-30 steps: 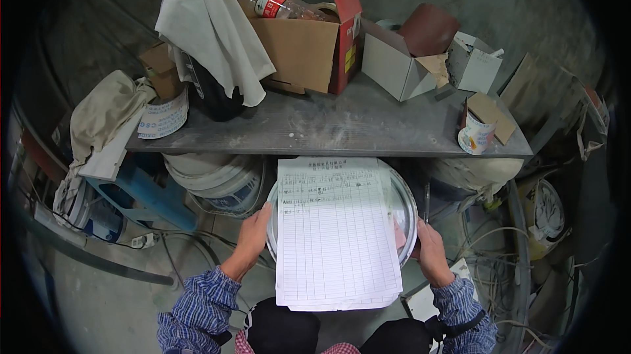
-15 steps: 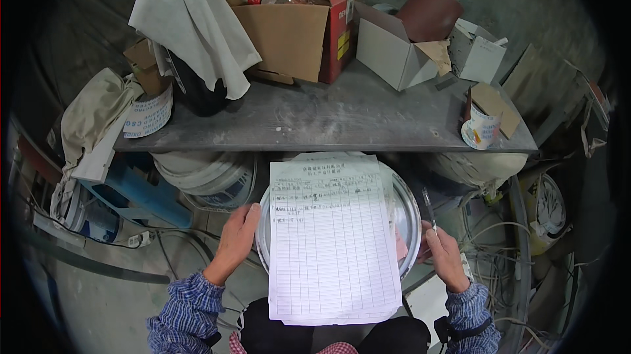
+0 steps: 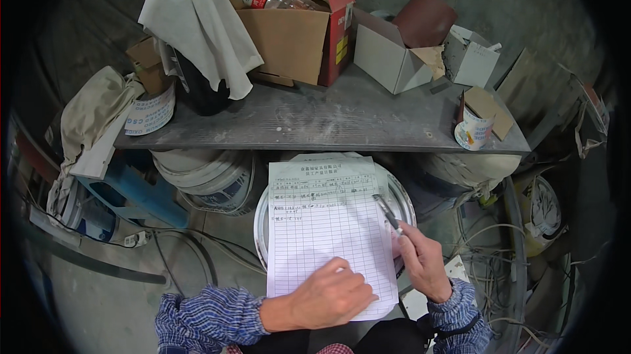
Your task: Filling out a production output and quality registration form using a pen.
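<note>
Ruled form sheet [image 3: 325, 236] lies on round metal lid [image 3: 402, 197] between knees. Left hand [image 3: 328, 295] flat on sheet's lower part, fingers together, pinning it. Right hand [image 3: 424, 262] pinches pen [image 3: 388, 212], tip over sheet's right edge. Risk: sheet overhangs lid, could slide or crease under pressure. Shelf [image 3: 328, 124] edge close above; cables [image 3: 486, 268] apparently crowd right side.
</note>
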`<state>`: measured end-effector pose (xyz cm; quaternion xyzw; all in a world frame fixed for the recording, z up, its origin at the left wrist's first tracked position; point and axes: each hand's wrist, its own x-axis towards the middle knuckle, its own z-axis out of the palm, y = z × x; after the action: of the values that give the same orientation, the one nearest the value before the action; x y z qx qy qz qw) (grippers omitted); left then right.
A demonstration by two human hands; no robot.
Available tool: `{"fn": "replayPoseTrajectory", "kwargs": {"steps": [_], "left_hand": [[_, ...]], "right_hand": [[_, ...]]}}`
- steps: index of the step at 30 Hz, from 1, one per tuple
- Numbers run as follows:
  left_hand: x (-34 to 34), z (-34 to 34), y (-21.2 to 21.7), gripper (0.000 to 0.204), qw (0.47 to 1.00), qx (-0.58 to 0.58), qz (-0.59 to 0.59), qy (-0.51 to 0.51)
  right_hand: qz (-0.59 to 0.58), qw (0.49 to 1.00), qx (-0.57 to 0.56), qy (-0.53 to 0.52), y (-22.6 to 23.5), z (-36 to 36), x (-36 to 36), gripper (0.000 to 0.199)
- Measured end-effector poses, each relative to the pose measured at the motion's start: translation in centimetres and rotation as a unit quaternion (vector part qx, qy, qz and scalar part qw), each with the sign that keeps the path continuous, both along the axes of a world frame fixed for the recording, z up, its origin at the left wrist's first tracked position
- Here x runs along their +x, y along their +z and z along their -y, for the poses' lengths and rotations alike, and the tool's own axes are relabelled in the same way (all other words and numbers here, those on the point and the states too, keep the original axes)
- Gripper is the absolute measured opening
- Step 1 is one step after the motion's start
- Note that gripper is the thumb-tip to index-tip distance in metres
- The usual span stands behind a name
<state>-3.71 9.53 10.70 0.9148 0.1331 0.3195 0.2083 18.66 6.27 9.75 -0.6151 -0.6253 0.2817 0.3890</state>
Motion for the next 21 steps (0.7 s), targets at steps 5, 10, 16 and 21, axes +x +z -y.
{"fn": "replayPoseTrajectory", "kwargs": {"steps": [5,10,16,21], "left_hand": [[1.7,0.9,-3.0,0.036,0.998,-0.028,-0.049,-0.027],[1.6,0.9,-4.0,0.042,0.998,-0.041,-0.050,-0.005],[1.6,1.0,-4.1,0.043,0.998,-0.044,-0.033,-0.002],[1.5,1.0,-4.2,0.043,0.998,-0.056,-0.034,-0.004]], "right_hand": [[0.093,0.993,0.076,0.012,0.2,-0.8,-1.5,0.040],[0.115,0.992,0.047,0.010,0.3,-1.5,-1.6,0.028],[0.165,0.983,0.083,0.008,-0.5,-2.5,-1.4,0.023],[0.186,0.980,0.071,0.014,-0.9,-2.8,-1.5,0.025]]}}
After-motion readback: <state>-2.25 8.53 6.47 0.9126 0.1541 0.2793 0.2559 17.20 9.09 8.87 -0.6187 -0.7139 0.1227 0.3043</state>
